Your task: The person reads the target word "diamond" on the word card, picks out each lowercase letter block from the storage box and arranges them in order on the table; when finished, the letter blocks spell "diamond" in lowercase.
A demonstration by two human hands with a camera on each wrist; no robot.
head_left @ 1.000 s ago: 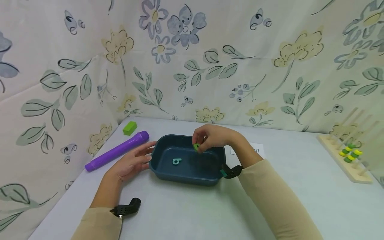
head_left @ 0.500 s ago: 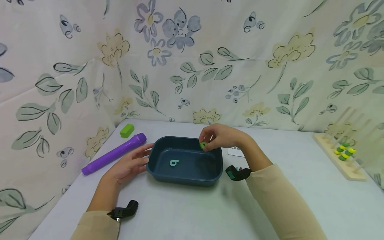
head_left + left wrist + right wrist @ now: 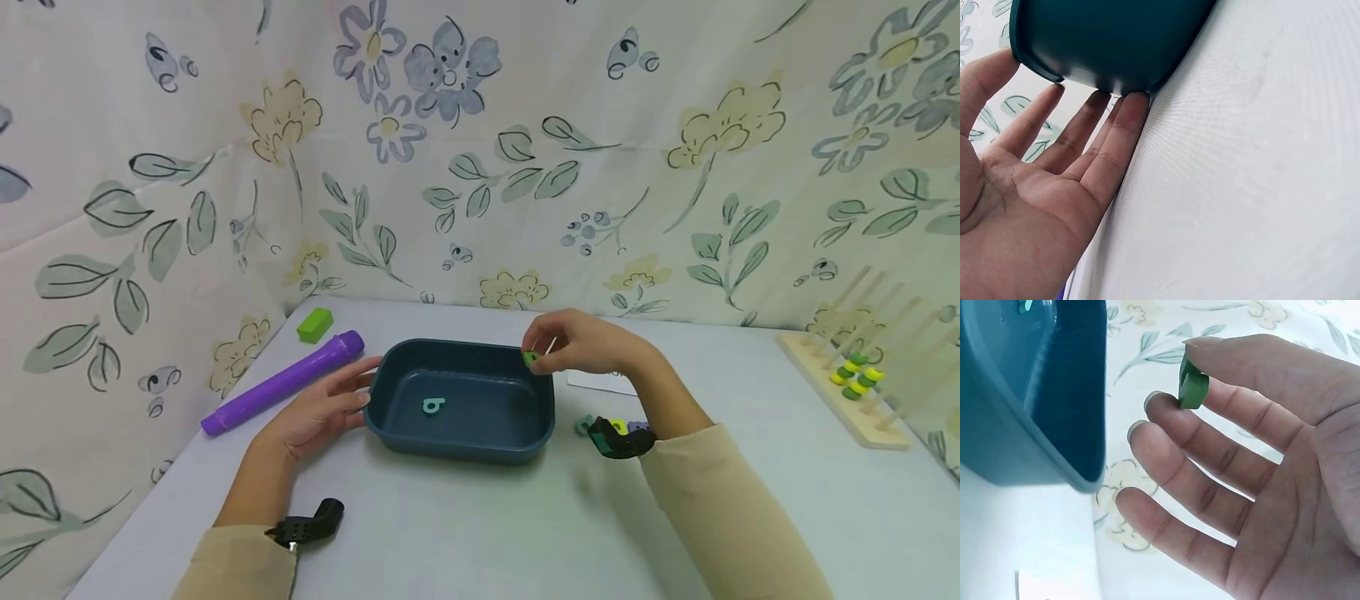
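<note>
A dark blue plastic basin (image 3: 457, 450) sits on the white table, with a teal letter piece (image 3: 432, 406) lying inside it. The fingertips of my left hand (image 3: 318, 417) touch the basin's left side, fingers extended; the left wrist view shows them against its wall, thumb by the rim. Above the basin's right rim, my right hand (image 3: 585, 342) pinches a small green letter piece (image 3: 1193, 390) between thumb and index finger. Which letter it is cannot be made out. Its other fingers are spread and touch nothing.
Beside my right wrist camera lie teal (image 3: 584, 426), yellow (image 3: 618, 426) and purple (image 3: 637, 427) pieces, partly hidden. A white card (image 3: 600, 382) is behind that arm. Left stand a purple tube (image 3: 283, 383) and green block (image 3: 315, 325); far right, a wooden peg board (image 3: 847, 392) with beads.
My right hand has moved right with the green letter, from over the basin's inside to its right rim. Colored pieces have come into sight by that wrist. The left hand stays at the basin.
</note>
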